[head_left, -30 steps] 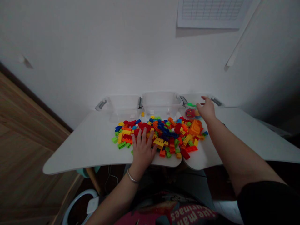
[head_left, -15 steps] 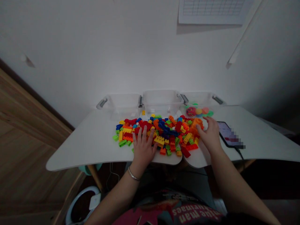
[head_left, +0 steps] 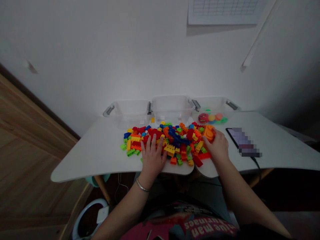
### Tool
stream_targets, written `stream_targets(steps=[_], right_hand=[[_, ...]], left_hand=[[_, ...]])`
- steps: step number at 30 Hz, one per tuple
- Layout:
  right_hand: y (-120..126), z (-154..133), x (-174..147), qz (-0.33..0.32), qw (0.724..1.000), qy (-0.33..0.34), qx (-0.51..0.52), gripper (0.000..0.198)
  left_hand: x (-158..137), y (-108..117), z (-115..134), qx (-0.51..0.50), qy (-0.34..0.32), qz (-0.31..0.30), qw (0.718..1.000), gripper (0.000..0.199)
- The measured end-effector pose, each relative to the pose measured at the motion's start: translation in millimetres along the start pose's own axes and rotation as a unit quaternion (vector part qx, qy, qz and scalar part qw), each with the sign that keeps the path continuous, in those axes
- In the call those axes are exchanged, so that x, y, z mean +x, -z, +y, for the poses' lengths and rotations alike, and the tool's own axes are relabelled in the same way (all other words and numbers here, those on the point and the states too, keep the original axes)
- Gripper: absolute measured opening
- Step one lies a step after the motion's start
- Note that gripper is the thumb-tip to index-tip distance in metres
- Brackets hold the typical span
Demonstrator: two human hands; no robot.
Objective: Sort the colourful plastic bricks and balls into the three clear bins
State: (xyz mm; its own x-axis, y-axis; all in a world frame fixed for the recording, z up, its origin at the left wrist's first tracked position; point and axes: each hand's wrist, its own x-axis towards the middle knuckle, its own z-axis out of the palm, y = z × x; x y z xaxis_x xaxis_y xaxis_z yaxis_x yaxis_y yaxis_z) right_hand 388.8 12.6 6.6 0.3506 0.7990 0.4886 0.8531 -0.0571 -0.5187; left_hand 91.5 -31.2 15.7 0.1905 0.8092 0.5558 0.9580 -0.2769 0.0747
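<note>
The right hand [head_left: 219,145] bracketed a chunky orange plastic piece [head_left: 209,131] at the right end of a multicoloured plastic brick pile [head_left: 170,150]; I could not tell whether its grip was closed. The left hand [head_left: 153,159], fingers spread, rested palm-down on the pile. Three clear plastic bins [head_left: 172,110] stood behind, on a white tabletop [head_left: 97,150].
</note>
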Motion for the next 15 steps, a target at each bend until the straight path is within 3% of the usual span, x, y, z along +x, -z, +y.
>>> stream_targets(steps=[5, 11, 15], right_hand=[[-4.4, -0.3, 4.3, 0.005, 0.999, -0.027, 0.035, 0.07], [-2.6, -4.2, 8.1, 0.004, 0.996, -0.079, 0.043, 0.059], [-0.9, -2.2, 7.6, 0.037, 0.994, -0.083, 0.063, 0.055]], left_hand=[[0.3, -0.7, -0.3, 0.001, -0.004, 0.004, 1.0, 0.059], [0.0, 0.3, -0.4, 0.001, -0.003, -0.002, 1.0, 0.059], [-0.1, -0.2, -1.1, 0.0, -0.005, 0.002, 1.0, 0.058]])
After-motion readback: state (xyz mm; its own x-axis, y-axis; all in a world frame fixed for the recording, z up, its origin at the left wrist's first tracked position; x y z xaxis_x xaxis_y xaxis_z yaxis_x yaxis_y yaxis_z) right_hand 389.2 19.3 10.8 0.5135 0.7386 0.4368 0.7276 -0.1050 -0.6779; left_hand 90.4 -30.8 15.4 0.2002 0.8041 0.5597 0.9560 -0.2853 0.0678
